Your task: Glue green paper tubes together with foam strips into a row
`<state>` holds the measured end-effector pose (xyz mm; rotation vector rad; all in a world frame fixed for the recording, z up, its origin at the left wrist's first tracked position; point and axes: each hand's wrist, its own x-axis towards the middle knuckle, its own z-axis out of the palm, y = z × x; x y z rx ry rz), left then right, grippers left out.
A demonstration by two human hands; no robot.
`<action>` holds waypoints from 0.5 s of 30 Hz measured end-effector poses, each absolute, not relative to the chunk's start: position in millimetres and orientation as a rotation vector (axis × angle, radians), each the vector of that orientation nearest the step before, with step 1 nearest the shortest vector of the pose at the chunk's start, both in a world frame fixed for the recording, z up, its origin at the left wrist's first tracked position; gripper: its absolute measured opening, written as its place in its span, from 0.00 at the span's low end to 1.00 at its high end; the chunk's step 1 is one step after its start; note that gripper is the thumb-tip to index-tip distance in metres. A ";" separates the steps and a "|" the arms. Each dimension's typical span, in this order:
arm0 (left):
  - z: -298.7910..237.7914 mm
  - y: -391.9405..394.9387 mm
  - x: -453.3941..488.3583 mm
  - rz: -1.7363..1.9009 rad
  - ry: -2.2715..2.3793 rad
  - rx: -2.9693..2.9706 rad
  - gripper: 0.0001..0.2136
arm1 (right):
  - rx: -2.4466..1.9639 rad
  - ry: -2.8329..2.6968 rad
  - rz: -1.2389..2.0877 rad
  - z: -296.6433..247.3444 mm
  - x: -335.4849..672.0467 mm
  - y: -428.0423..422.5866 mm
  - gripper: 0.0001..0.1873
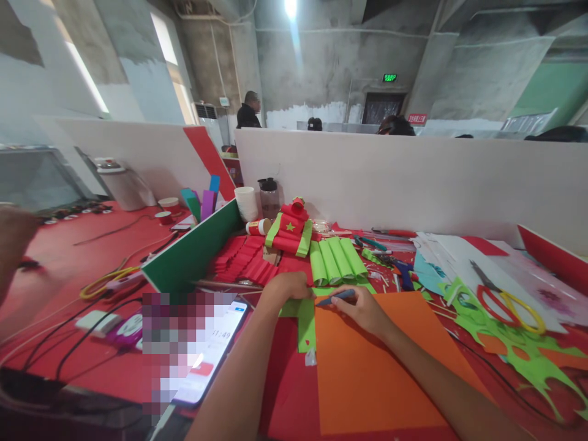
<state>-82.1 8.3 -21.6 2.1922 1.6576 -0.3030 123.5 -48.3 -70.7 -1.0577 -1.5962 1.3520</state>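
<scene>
My right hand (365, 311) grips a blue-grey pen (337, 297), its tip near the upper left corner of an orange sheet of paper (381, 373). At that same corner my left hand (291, 286) is curled, with its fingertips hidden from me. Under and beside it lie light green paper pieces (307, 334). Just beyond the hands are rolled green paper tubes (339, 260) in a row. Behind them stands a red and green paper model (290, 229) with a gold star. Folded red paper strips (248, 258) lie left of it.
A lit phone (214, 355) lies left of my forearm. Red and yellow scissors (509, 306) rest among green paper scraps (528, 361) on the right. A green board (193, 251) divides the red table, and a white partition (413, 184) runs behind. Another person's arm (13, 245) shows far left.
</scene>
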 end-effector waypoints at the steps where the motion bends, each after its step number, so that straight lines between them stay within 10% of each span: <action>1: -21.3 8.2 -82.1 -0.304 1.654 2.194 0.18 | -1.060 -1.603 1.349 -70.5 123.5 -48.2 0.13; 15: -15.7 5.4 -79.4 -0.345 1.648 2.218 0.17 | -1.058 -1.569 1.321 -67.8 124.7 -48.1 0.14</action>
